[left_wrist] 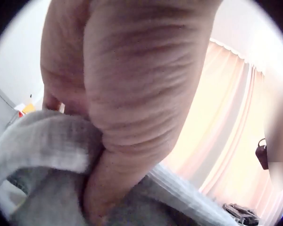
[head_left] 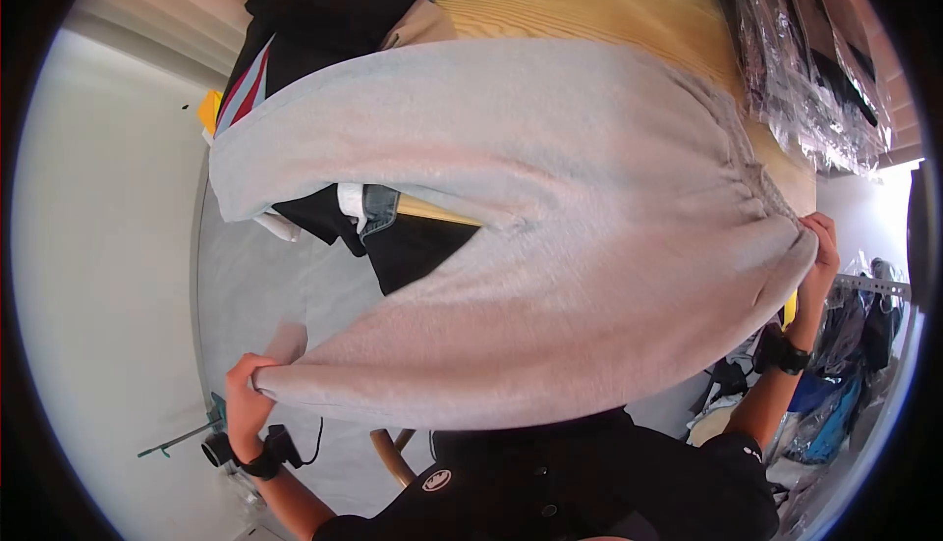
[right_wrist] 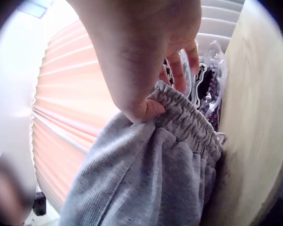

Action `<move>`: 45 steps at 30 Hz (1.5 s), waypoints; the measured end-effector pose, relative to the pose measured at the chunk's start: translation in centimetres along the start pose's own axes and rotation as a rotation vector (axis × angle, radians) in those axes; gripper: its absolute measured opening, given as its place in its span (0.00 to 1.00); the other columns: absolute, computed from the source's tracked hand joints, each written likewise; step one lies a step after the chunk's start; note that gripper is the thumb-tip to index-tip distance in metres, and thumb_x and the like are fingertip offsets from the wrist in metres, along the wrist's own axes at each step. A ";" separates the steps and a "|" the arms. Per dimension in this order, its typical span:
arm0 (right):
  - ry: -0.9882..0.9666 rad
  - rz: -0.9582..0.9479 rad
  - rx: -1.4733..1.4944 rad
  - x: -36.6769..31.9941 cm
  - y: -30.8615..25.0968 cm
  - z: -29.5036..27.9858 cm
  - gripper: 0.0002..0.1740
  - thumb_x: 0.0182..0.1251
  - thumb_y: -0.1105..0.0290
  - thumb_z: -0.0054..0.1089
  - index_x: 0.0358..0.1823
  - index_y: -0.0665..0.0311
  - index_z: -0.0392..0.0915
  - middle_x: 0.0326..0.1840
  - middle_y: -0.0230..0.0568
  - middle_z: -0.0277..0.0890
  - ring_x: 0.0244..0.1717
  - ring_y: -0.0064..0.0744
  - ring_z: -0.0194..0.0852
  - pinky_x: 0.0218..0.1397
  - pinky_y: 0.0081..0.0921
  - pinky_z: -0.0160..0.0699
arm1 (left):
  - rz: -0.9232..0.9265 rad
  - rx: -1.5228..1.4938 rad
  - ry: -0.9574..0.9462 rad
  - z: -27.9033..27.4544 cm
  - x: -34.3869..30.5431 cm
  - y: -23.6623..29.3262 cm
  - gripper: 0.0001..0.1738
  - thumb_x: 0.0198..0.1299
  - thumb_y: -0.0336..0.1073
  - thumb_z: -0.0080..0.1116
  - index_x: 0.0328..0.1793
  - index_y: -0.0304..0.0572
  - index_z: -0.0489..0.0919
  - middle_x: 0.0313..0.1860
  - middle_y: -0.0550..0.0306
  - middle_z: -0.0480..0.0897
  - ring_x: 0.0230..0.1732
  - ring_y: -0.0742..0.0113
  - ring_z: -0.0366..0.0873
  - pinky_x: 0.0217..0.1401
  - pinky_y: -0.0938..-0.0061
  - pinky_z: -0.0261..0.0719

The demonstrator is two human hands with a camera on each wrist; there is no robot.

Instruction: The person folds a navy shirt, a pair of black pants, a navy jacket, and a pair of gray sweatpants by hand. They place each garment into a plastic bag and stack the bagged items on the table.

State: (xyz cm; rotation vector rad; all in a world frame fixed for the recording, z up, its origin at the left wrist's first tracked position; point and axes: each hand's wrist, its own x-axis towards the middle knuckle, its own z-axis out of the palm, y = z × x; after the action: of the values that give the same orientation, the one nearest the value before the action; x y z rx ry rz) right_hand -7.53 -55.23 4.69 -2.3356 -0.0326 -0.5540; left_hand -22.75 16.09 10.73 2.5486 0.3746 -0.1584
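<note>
Light grey trousers (head_left: pixel 589 246) with a gathered elastic waistband are held stretched out in front of the body, over the table's near part. The left hand (head_left: pixel 249 398) grips the end of the nearer leg; in the left wrist view that hand (left_wrist: pixel 127 94) has its thumb pressed into the grey cloth (left_wrist: pixel 52 141). At the waistband's near corner the right hand (head_left: pixel 821 246) pinches the edge. Seen from the right wrist, the hand (right_wrist: pixel 151 61) has its thumb on the gathered waistband (right_wrist: pixel 188 117). The farther leg spreads to the left, its end hanging free of both hands.
Black garments (head_left: pixel 334 10) lie on the wooden table (head_left: pixel 589 0) at the back left. Plastic-wrapped clothes (head_left: pixel 786 59) are piled at the back right. More bagged clothes (head_left: pixel 835 394) are at the lower right, and a wooden chair part (head_left: pixel 393 457) stands near the body.
</note>
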 end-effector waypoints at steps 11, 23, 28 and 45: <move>-0.001 -0.020 0.805 2.8 4.8 -1.5 0.19 0.70 0.66 0.41 0.55 0.70 0.70 0.55 0.49 0.71 0.59 0.41 0.68 0.66 0.36 0.62 | 0.114 0.327 0.415 -12.1 4.6 -7.4 0.08 0.48 0.19 0.44 0.26 0.30 0.77 0.20 0.50 0.77 0.26 0.65 0.76 0.31 0.72 0.72; -0.153 0.123 -0.390 9.8 -1.9 11.2 0.34 0.66 0.53 0.55 0.63 0.75 0.63 0.59 0.70 0.68 0.62 0.62 0.65 0.64 0.40 0.63 | -0.252 0.319 0.497 -6.4 32.3 -18.3 0.46 0.51 0.56 0.63 0.69 0.31 0.61 0.59 0.30 0.71 0.62 0.39 0.69 0.67 0.54 0.64; -0.251 0.404 0.021 8.5 -5.0 10.1 0.34 0.62 0.56 0.63 0.62 0.72 0.64 0.53 0.47 0.74 0.52 0.34 0.72 0.57 0.26 0.68 | -0.825 -1.131 0.130 -1.0 25.9 -11.4 0.55 0.48 0.63 0.66 0.70 0.29 0.57 0.62 0.44 0.69 0.65 0.53 0.66 0.71 0.60 0.59; -0.129 0.375 -0.254 5.4 0.3 0.4 0.31 0.64 0.62 0.58 0.63 0.75 0.64 0.59 0.54 0.71 0.59 0.40 0.68 0.63 0.31 0.63 | -0.038 -1.072 0.406 -0.3 25.0 -10.8 0.25 0.62 0.37 0.60 0.63 0.36 0.68 0.55 0.53 0.78 0.57 0.63 0.75 0.62 0.66 0.70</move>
State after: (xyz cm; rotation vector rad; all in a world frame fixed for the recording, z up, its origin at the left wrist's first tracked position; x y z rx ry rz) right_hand -2.39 -55.90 6.44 -2.5332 0.4299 -0.2303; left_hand -2.06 30.82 0.75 1.4905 0.4867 0.4447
